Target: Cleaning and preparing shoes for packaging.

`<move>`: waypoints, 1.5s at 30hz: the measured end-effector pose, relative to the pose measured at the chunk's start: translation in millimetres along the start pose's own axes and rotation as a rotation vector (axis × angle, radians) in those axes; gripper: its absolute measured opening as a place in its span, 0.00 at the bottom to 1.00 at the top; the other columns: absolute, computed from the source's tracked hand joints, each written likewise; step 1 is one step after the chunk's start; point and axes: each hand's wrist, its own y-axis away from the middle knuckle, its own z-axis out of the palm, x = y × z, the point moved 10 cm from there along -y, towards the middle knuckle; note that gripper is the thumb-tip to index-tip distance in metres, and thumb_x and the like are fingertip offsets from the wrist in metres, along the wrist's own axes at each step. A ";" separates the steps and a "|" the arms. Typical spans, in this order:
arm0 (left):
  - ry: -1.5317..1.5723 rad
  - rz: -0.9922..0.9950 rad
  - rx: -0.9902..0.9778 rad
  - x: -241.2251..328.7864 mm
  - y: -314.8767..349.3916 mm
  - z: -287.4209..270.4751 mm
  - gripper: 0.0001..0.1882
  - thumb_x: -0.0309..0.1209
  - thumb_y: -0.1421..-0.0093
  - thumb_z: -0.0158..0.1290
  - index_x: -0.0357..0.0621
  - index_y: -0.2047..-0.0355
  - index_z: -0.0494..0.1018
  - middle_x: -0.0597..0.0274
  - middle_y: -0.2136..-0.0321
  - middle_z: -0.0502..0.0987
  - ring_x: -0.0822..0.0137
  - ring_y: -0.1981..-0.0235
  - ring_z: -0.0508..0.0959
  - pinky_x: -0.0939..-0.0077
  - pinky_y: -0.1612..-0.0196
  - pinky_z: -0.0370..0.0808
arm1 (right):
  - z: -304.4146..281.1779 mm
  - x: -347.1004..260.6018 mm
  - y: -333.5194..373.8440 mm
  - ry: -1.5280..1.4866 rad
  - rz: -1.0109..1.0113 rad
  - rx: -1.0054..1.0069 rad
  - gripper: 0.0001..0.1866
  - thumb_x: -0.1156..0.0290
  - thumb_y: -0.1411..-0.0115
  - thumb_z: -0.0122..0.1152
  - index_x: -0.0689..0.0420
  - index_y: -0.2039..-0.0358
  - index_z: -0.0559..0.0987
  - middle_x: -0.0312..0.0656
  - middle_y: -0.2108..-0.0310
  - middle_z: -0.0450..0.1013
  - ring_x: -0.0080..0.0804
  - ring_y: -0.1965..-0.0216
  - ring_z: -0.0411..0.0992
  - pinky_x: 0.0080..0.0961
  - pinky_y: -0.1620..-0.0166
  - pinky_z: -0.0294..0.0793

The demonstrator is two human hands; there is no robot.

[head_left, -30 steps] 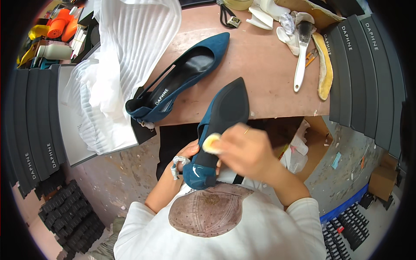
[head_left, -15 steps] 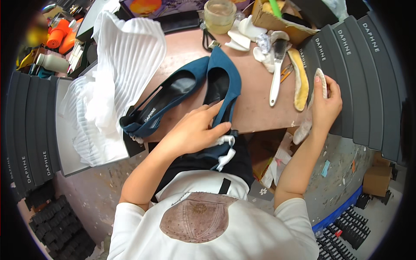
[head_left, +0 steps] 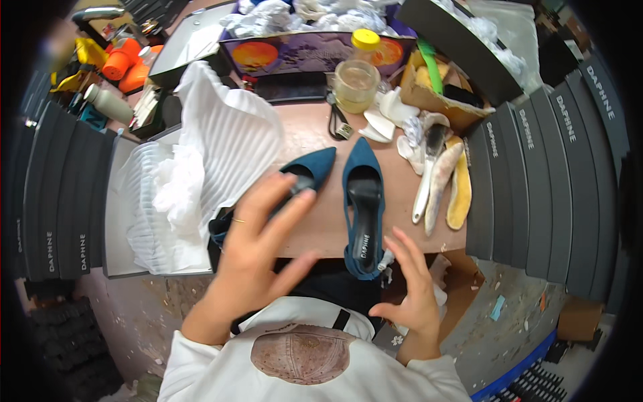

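Note:
Two dark teal pointed shoes lie on the brown table (head_left: pixel 315 144). The right shoe (head_left: pixel 364 208) points away from me, its heel at the near edge. The left shoe (head_left: pixel 309 169) lies angled, partly hidden behind my left hand (head_left: pixel 258 241), which hovers open above it with fingers spread and a ring on one finger. My right hand (head_left: pixel 410 281) is open just right of the right shoe's heel, near a small white tag (head_left: pixel 386 258) hanging off it.
White pleated wrapping paper (head_left: pixel 201 174) fills an open shoe box at left. Stacks of dark shoe boxes (head_left: pixel 536 181) flank both sides. A jar with a yellow lid (head_left: pixel 355 77), brushes and yellow insoles (head_left: pixel 445 181) lie at the back right. Orange bottles (head_left: pixel 124 67) stand far left.
A second ago I held a shoe sole-up and rubbed it with a small pad. That shoe now rests on the table beside the other, and both hands are off it and open.

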 end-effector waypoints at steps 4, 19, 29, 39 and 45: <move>-0.352 -0.042 0.173 -42.5 -9.7 -64.3 0.28 0.30 0.49 0.57 0.40 0.47 0.67 0.44 0.49 0.65 0.42 0.45 0.63 0.56 0.44 0.61 | 10.9 -8.9 -2.7 0.083 -0.014 -0.016 0.54 0.44 0.69 0.74 0.61 0.44 0.66 0.55 0.41 0.57 0.50 0.41 0.58 0.39 0.41 0.57; -0.548 -0.263 -0.066 -86.0 67.3 -39.9 0.37 0.47 0.55 0.60 0.32 0.50 0.67 0.52 0.69 0.73 0.57 0.66 0.70 0.65 0.60 0.63 | 124.2 -248.2 -183.0 0.279 -0.949 -0.083 0.10 0.73 0.51 0.61 0.60 0.67 0.73 0.45 0.68 0.70 0.45 0.66 0.70 0.34 0.63 0.70; -0.581 -0.140 0.228 -62.0 87.6 -20.0 0.10 0.32 0.55 0.48 0.39 0.75 0.72 0.56 0.74 0.69 0.63 0.72 0.67 0.75 0.73 0.62 | 376.9 -171.9 -411.8 0.856 -0.396 -0.203 0.32 0.49 0.54 0.65 0.60 0.57 0.70 0.50 0.62 0.74 0.45 0.60 0.75 0.38 0.60 0.75; -0.215 -0.102 0.375 -64.6 119.6 -23.2 0.22 0.30 0.53 0.48 0.34 0.56 0.70 0.45 0.58 0.70 0.52 0.59 0.71 0.69 0.61 0.73 | 389.1 -135.3 -431.1 0.801 -0.190 -0.209 0.39 0.48 0.60 0.68 0.60 0.53 0.66 0.52 0.60 0.73 0.47 0.58 0.74 0.38 0.58 0.75; -0.285 -0.159 0.322 -71.1 115.7 -21.3 0.25 0.27 0.57 0.57 0.39 0.55 0.71 0.49 0.57 0.72 0.55 0.62 0.72 0.66 0.64 0.71 | 257.6 -239.3 -398.8 0.564 -0.384 -0.034 0.36 0.54 0.59 0.61 0.60 0.50 0.67 0.56 0.63 0.74 0.48 0.61 0.74 0.37 0.59 0.74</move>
